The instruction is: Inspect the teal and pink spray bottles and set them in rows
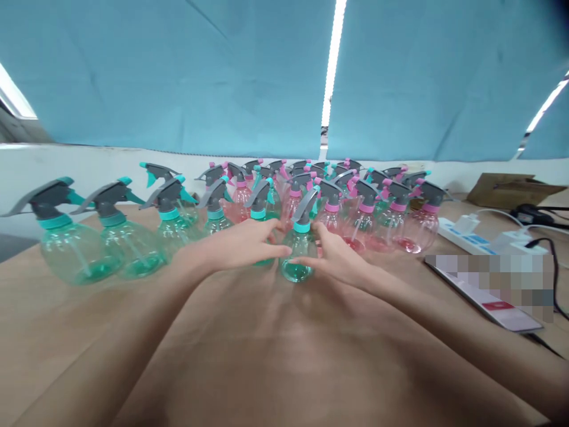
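Standing upright between the two hands, a small clear spray bottle is showing a turquoise collar, a grey trigger head and a little green liquid at its base, near the middle of the wooden table. From one side the left hand is curving round it, half closed, its thumb resting against the body; from the other the right hand is cupping it likewise, thumb reaching across the front. Both are holding the bottle, though I'm not managing to tell how firmly, or whether its base is touching the wood. Just behind, a crowd of similar sprayers is standing close together, with pink-collared bottles filling much of the right side and turquoise-collared bottles lining the left. Farther right, a phone, partly covered by pixelation, is lying flat, and beyond it a white power strip is carrying plugs and cables. Some brown cardboard is resting farther back. Behind everything, a blue curtain is hanging, with bright light showing through its gaps.
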`<action>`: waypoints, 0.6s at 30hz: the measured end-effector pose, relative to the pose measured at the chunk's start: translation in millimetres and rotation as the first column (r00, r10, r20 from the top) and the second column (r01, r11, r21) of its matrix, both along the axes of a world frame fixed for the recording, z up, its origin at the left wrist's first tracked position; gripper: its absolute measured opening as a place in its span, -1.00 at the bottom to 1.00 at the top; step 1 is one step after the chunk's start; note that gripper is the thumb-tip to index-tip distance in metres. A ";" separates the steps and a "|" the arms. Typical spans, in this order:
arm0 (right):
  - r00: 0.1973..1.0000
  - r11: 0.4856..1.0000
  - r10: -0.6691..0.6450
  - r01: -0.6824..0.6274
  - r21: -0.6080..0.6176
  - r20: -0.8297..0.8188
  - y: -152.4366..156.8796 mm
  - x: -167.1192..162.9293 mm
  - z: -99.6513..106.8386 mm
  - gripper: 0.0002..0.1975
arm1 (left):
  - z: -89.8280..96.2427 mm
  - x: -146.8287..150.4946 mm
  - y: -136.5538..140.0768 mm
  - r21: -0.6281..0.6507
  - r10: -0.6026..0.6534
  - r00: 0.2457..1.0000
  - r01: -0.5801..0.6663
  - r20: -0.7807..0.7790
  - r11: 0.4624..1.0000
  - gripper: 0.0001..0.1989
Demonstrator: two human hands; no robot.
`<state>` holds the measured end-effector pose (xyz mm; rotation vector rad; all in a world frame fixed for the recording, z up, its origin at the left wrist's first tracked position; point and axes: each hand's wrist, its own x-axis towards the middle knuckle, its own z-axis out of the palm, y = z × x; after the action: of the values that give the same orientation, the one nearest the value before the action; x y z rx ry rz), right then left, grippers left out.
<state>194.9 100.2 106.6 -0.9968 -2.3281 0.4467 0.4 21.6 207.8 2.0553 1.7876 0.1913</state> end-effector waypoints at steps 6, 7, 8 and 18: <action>0.974 0.980 -0.126 0.093 0.177 0.189 14.3 -12.9 13.5 -0.52 | 11.2 -11.4 -3.8 -0.061 0.026 0.989 -0.035 -0.145 0.998 -0.47; 0.970 0.977 -0.134 0.094 0.194 0.202 16.2 -14.5 14.8 -0.53 | 8.7 -10.8 -2.8 -0.071 0.009 0.988 -0.020 -0.155 0.997 -0.50; 0.966 0.973 -0.142 0.096 0.210 0.217 17.8 -16.0 15.9 -0.55 | 5.1 -9.8 -1.3 -0.082 -0.007 0.986 -0.007 -0.165 0.997 -0.53; 0.936 0.949 -0.229 0.153 0.277 0.268 23.1 -28.4 20.0 -0.55 | -39.5 9.5 10.5 -0.152 -0.117 0.982 0.094 -0.146 0.984 -0.78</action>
<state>166.5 123.3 126.6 -1.2181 -2.4353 -0.0859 9.9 32.1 168.4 2.1023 1.7183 -0.1290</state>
